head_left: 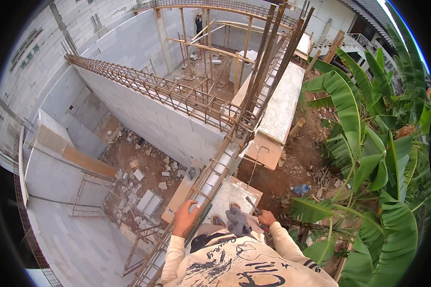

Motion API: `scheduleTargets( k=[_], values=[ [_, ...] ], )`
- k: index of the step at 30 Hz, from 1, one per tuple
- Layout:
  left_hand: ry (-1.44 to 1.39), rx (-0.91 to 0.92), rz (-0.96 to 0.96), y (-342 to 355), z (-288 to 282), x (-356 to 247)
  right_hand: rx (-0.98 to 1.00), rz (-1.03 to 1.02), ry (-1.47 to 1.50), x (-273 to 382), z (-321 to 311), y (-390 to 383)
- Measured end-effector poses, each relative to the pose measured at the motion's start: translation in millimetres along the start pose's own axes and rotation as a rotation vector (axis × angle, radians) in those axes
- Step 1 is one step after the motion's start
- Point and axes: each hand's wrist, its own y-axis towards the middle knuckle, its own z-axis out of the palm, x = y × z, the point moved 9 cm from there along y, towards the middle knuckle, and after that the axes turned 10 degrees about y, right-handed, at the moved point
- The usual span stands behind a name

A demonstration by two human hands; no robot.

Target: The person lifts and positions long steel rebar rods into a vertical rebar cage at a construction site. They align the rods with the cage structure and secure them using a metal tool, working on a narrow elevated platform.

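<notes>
I stand high on top of a white block wall [230, 196]. My left hand [186, 217] grips a bar of the rusty rebar cage [215, 167] that runs along the wall top. My right hand [266, 218] holds a thin metal hook tool [252, 204] at about knee height. Between my hands are my grey trousers and sandalled feet [234, 206]. A bundle of upright rebar [268, 62] rises from the corner just ahead of me.
A second rebar cage [143, 83] runs left along the cross wall. Far below on the left lie broken blocks and rubble [143, 177]. Banana plants [378, 158] fill the right side. Another person [198, 21] stands at the far timber scaffolding [215, 45].
</notes>
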Motion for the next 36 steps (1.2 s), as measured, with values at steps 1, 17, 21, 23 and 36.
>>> scheduleTargets(
  k=[1,17,21,23,36],
  values=[
    [0.002,-0.009,-0.018,-4.0,-2.5,2.3,0.080,0.037,0.004,-22.6,20.5,-3.1],
    [-0.010,-0.104,-0.167,-17.2,-8.9,49.6,0.188,0.103,0.135,-85.3,101.6,-16.8],
    [-0.017,-0.087,-0.159,-7.7,-12.7,41.9,0.195,0.097,0.121,-83.3,102.7,-10.8],
    [-0.036,-0.105,-0.132,-1.8,-12.7,38.4,0.205,0.085,0.095,-89.9,103.0,-11.6],
    [0.082,-0.147,-0.009,23.7,-23.6,19.1,0.113,0.303,0.244,-130.6,139.5,-36.2]
  ],
)
